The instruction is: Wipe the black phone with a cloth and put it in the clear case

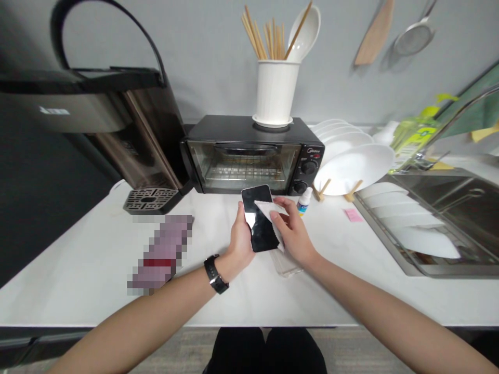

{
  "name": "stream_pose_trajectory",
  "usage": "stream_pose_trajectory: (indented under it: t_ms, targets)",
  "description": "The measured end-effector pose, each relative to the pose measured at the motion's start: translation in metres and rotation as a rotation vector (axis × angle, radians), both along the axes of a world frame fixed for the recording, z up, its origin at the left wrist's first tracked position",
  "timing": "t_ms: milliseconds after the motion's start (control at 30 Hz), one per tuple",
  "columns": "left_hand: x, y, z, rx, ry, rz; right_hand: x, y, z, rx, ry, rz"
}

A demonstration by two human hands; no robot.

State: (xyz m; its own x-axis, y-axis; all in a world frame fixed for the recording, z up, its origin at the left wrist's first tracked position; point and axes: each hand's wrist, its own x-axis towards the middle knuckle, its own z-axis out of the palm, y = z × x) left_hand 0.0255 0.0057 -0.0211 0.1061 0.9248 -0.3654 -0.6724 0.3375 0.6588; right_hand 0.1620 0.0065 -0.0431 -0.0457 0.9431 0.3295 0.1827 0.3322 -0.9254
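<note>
My left hand (241, 237) grips a smartphone (258, 228) along its left side, its dark screen facing up and catching a light reflection. Against the phone's right side, my right hand (292, 228) pinches a small white cleaning cloth (268, 209) with zigzag edges, part of which lies over the screen. Below the right hand, a clear phone case (286, 266) lies on the counter, partly hidden by that hand and the phone. A small white-capped bottle (304, 201) with a blue label stands just beyond my right fingers.
Behind the hands sits a black toaster oven (249, 161) bearing a white utensil holder (276, 91). A drink dispenser (117, 119) is at left, near a blurred-out purple item (166, 252). White plates (354, 166), a pink note (353, 214) and a sink (413, 270) are at right.
</note>
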Motion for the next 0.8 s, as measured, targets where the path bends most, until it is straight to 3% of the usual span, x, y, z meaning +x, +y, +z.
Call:
stream_pose_trajectory:
  t_ms: [67,233,500,800]
  targets:
    - [-0.002,0.003,-0.002,0.010,0.048,0.054,0.000,-0.002,0.005,-0.056,0.003,-0.002]
    - [-0.004,0.009,-0.008,0.100,0.187,0.115,0.006,-0.004,0.011,-0.020,-0.032,-0.052]
    - [-0.008,0.014,-0.012,0.410,0.494,0.247,0.006,0.006,0.005,-0.244,0.237,0.175]
    - [-0.005,0.011,-0.014,0.484,0.557,0.106,0.004,0.008,0.005,-0.321,0.326,0.183]
